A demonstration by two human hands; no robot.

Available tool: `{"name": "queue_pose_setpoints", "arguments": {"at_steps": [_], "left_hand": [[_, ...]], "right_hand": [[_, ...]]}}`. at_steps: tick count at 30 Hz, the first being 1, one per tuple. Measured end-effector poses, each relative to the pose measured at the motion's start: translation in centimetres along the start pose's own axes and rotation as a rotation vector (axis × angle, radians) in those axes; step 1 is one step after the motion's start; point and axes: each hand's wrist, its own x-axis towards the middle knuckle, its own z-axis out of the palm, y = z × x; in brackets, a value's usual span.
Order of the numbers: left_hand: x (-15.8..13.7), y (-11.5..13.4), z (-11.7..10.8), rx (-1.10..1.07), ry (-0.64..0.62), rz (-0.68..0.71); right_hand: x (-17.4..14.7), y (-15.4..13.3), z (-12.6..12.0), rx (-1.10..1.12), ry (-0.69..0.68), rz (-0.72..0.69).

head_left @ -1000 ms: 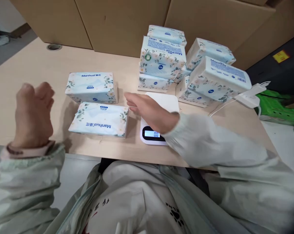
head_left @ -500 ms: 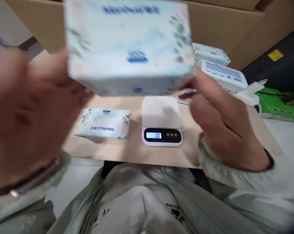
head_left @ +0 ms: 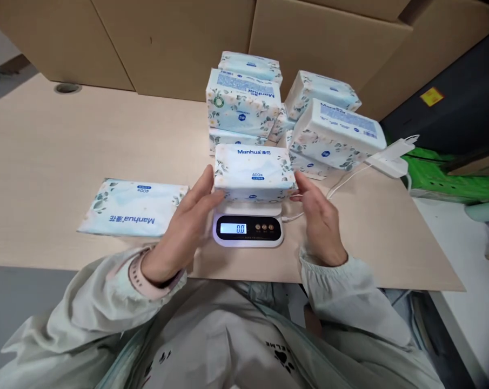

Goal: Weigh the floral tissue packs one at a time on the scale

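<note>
Tissue pack [head_left: 254, 172] on scale [head_left: 248, 229], clamped between left hand [head_left: 186, 229] and right hand [head_left: 319, 219] grip.

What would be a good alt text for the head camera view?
Both hands, left hand and right hand, hold a tissue pack on a white kitchen scale reading 0.0. Another pack lies left on the desk; a pile of packs sits behind.
</note>
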Motion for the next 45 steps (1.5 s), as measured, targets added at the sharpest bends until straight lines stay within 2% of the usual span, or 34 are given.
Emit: {"name": "queue_pose_setpoints", "arguments": {"at_steps": [2,4,5,7,11,18,32,35,38,45], "left_hand": [[-1.4,-0.7,0.0,0.081,0.063,0.145],[-2.8,-1.0,0.5,0.145,0.064,0.361],[-3.3,-1.1,0.9,0.162,0.055,0.441],[-3.8,-1.1,1.7,0.175,0.045,0.511],[-3.5,-1.5,2.0,0.163,0.037,0.477],[-2.9,-2.6,1.0,0.189,0.037,0.435],[-2.5,-1.3,1.6,0.182,0.105,0.374],[-2.2,-1.0,1.4,0.142,0.095,0.37],[-1.7,-1.1,0.8,0.08,0.08,0.298],[-1.0,-1.4,0.7,0.002,0.122,0.249]], "right_hand": [[-0.1,0.6,0.0,0.094,0.172,-0.091],[-0.1,1.1,-0.1,0.13,0.314,-0.155],[-0.1,1.3,-0.2,0.136,0.364,-0.16],[0.0,1.4,-0.3,0.143,0.422,-0.127],[0.2,1.6,-0.3,0.152,0.451,-0.078],[0.1,2.0,-0.2,0.121,0.452,-0.11],[0.1,2.0,-0.2,0.131,0.446,-0.103],[0.1,1.8,-0.2,0.129,0.457,-0.088],[0.1,1.6,-0.1,0.117,0.462,-0.069],[0.0,1.6,-0.1,0.134,0.44,-0.033]]}}
